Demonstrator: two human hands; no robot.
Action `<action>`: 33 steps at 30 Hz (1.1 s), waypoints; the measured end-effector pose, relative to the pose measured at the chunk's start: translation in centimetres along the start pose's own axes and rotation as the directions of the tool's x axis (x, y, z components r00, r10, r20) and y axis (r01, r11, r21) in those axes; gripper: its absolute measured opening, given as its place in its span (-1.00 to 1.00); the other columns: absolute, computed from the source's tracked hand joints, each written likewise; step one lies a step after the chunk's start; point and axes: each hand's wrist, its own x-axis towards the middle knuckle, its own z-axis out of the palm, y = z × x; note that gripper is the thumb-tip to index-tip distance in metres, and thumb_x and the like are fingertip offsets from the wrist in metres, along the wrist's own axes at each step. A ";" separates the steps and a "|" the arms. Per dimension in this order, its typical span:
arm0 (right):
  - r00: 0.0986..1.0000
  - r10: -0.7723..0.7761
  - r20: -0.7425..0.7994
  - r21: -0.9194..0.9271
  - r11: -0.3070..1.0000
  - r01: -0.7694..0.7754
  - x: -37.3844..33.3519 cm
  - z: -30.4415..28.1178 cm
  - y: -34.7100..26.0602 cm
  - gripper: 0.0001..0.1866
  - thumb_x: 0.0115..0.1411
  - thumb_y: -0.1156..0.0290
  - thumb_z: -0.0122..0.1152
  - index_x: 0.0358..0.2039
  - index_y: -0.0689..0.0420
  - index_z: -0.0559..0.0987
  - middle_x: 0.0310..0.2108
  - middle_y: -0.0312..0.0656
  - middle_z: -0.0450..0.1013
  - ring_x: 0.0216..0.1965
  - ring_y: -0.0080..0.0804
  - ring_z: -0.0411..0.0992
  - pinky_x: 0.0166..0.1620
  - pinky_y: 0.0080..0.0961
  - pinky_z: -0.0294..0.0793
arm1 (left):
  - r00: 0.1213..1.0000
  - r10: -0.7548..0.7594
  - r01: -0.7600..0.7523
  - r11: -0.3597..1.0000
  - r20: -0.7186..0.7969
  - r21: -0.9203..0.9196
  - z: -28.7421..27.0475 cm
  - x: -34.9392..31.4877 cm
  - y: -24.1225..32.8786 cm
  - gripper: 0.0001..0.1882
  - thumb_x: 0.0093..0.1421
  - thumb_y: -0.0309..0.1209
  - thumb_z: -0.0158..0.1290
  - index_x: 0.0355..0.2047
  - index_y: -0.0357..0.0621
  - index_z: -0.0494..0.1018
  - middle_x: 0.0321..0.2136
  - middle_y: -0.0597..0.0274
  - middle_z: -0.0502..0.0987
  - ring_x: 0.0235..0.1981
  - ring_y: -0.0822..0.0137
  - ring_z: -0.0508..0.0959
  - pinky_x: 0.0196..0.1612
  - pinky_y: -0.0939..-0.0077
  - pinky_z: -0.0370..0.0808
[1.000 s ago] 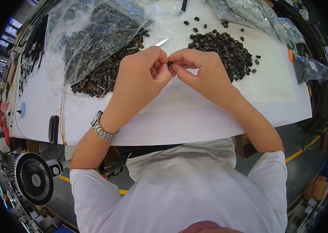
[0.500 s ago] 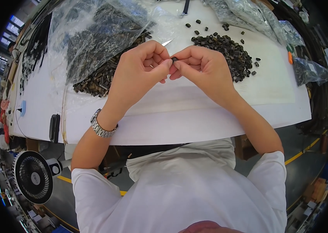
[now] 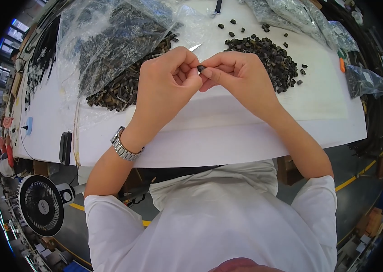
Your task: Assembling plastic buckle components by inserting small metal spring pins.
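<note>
Head view of two bare hands meeting above a white table point(image 3: 227, 136), a little way in from its near edge, which curves from lower left to right across the frame; a bare strip of tabletop lies between that edge and the hands. The left hand point(image 3: 166, 84) and the right hand point(image 3: 241, 75) touch at the fingertips, both curled closed, and together pinch a small dark part point(image 3: 201, 68) held just above the surface at the centre of the picture. The part appears as a short, dark, blocky piece; finer detail is too small to tell. A thin metal tip point(image 3: 195, 47) projects beyond the left hand's fingers. A metal wristwatch point(image 3: 123, 146) sits on the left wrist. Close beside the left hand lies a heap of brownish-dark pieces point(image 3: 123, 88), partly under a crumpled clear plastic bag point(image 3: 110, 38). Just beside the right hand lies a mound of black pieces point(image 3: 268, 54), with strays scattered around it. More clear bags point(image 3: 291, 13) crowd the far right edge. Below the table's left corner, a small fan point(image 3: 42, 204) stands on the floor, where a yellow line point(image 3: 354, 179) runs.
</note>
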 end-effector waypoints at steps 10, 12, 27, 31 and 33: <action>0.978 0.078 0.195 0.506 0.846 -0.168 0.9 -0.9 2.2 -0.74 0.44 0.40 0.29 0.01 0.33 0.60 -0.20 -0.01 0.68 -0.18 -0.27 0.72 0.02 -0.36 0.73 | 0.950 -0.249 0.311 0.815 0.189 -0.488 -1.3 0.8 -0.4 -0.87 0.35 -0.44 0.22 -0.22 -0.27 0.59 -0.47 0.39 0.56 -0.52 0.58 0.47 -0.42 0.65 0.40; 0.976 0.098 0.193 0.484 0.856 -0.181 0.6 -0.8 1.8 -0.74 0.44 0.40 0.28 0.00 0.34 0.60 -0.19 0.01 0.68 -0.17 -0.26 0.72 0.03 -0.35 0.73 | 0.971 -0.177 0.229 0.889 0.163 -0.397 -1.3 0.8 -1.0 -0.84 0.39 -0.39 0.21 -0.19 -0.25 0.61 -0.43 0.40 0.58 -0.43 0.58 0.49 -0.30 0.64 0.43; 0.989 0.146 -0.004 0.412 0.902 -0.132 0.0 0.1 1.1 -0.75 0.38 0.53 0.21 -0.03 0.44 0.61 -0.19 0.08 0.69 -0.20 -0.27 0.73 -0.02 -0.42 0.75 | 0.995 -0.059 0.074 0.976 0.075 -0.204 0.5 0.4 -2.1 -0.85 0.44 -0.44 0.13 -0.20 -0.31 0.56 -0.32 0.43 0.50 -0.29 0.55 0.46 -0.15 0.59 0.41; 0.991 0.076 -0.108 0.236 0.970 -0.049 -0.2 0.5 0.5 -0.78 0.37 0.58 0.16 -0.05 0.45 0.61 -0.21 0.03 0.70 -0.21 -0.36 0.72 -0.07 -0.51 0.72 | 0.999 0.042 -0.043 0.999 -0.022 -0.027 1.1 0.1 -1.0 -0.86 0.43 -0.46 0.12 -0.23 -0.32 0.55 -0.32 0.38 0.48 -0.30 0.54 0.47 -0.17 0.61 0.40; 0.991 0.045 -0.123 0.223 0.975 -0.016 -0.3 0.8 0.5 -0.78 0.36 0.59 0.14 -0.05 0.44 0.61 -0.21 0.01 0.70 -0.21 -0.37 0.72 -0.08 -0.53 0.71 | 0.994 0.085 -0.084 0.996 -0.067 0.010 1.3 0.0 -0.9 -0.87 0.43 -0.47 0.12 -0.25 -0.30 0.55 -0.31 0.34 0.48 -0.30 0.53 0.49 -0.17 0.62 0.42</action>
